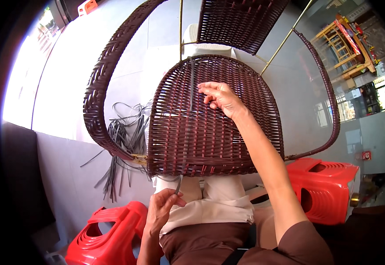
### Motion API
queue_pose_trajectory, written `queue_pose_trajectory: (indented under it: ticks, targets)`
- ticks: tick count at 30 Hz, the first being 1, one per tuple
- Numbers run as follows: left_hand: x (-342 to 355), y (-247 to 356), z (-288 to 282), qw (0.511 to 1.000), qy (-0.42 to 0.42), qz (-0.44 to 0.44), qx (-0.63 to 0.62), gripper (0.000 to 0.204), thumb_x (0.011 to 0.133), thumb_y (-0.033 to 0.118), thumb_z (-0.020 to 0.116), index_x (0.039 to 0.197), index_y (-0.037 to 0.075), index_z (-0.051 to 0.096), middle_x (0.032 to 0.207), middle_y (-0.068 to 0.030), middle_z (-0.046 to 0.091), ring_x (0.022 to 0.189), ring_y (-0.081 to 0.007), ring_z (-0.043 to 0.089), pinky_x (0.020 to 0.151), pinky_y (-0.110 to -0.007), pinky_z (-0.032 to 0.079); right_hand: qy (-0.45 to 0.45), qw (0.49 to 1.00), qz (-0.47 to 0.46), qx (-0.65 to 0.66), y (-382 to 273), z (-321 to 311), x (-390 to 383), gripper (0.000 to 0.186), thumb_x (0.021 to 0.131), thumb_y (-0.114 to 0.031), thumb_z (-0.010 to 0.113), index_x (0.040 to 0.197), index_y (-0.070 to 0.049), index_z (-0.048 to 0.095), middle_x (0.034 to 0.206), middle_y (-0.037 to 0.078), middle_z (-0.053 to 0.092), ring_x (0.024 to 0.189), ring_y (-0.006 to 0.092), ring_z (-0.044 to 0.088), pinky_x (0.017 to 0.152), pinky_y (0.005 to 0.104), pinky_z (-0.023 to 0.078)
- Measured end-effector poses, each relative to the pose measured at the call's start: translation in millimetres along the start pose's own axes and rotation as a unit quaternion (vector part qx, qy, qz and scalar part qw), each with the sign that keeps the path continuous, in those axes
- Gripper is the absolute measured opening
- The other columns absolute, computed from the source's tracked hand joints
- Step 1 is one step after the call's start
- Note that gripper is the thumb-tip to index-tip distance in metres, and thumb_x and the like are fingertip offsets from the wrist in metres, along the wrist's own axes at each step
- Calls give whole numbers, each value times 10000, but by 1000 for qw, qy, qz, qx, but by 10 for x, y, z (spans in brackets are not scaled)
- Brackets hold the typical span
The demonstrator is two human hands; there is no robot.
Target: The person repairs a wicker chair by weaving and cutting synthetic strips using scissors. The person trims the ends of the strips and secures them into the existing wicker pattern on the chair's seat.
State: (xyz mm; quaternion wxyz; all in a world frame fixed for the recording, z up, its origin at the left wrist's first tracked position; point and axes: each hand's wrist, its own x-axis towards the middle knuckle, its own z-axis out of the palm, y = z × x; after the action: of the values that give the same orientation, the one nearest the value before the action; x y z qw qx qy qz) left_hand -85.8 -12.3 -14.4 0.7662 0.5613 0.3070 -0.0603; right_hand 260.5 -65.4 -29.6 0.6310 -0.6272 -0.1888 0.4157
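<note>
A dark brown woven chair seat lies over my lap. One grey flat strip runs lengthwise through the weave left of its middle, from the back rim toward the front edge. Below that front edge, my left hand pinches the strip's lower end between thumb and fingers. Over the upper part of the seat, my right hand has its fingers loosely bent and apart, holding nothing. Its fingertips are close beside the strip, on the right; whether they touch the weave, I cannot tell.
A wide woven armrest curves along the left, a thinner armrest along the right. The woven backrest stands beyond the seat. Loose grey strips lie left. Red plastic stools flank me, one on its side. A wooden frame stands far right.
</note>
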Motion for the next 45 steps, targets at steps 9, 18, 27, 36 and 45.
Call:
queue_pose_trajectory:
  ticks: [9, 18, 27, 36, 45]
  targets:
    - [-47, -8, -40, 1000, 0, -12, 0, 202, 903, 102, 459, 937, -65, 569, 736, -107, 642, 726, -134, 603, 749, -260, 455, 10, 985, 28, -171, -156, 444, 26, 56, 780, -69, 637, 806, -22, 620, 626, 4, 555, 480, 37, 487, 355, 154, 343]
    - [-153, -135, -127, 999, -28, -3, -19, 185, 914, 92, 457, 940, -52, 571, 743, -99, 642, 745, -136, 605, 784, -278, 459, 24, 993, -10, -115, 11, 488, -154, 78, 803, -31, 600, 843, 27, 633, 762, 93, 638, 584, 88, 599, 400, 170, 449]
    - [-76, -30, -20, 1000, 5, 14, 8, 182, 904, 76, 453, 946, -66, 560, 766, -93, 641, 758, -137, 604, 775, -267, 455, 152, 963, -157, -156, -563, 228, 296, 109, 782, -57, 631, 685, -10, 618, 596, 54, 591, 445, 58, 508, 351, 161, 361]
    - [30, -53, 14, 999, 25, 15, 34, 189, 882, 76, 446, 936, -64, 562, 744, -88, 643, 748, -139, 600, 763, -260, 443, 45, 995, 10, -83, -423, 12, 343, 207, 832, -222, 615, 920, -36, 626, 784, 81, 634, 513, 62, 548, 372, 141, 406]
    - [-183, -255, -317, 988, 40, 12, 149, 152, 864, 65, 504, 909, -54, 587, 784, -79, 645, 779, -124, 581, 745, -262, 447, 15, 999, -18, -46, 60, 77, -192, 131, 795, -109, 641, 887, -16, 643, 730, 37, 622, 603, 65, 581, 440, 158, 423]
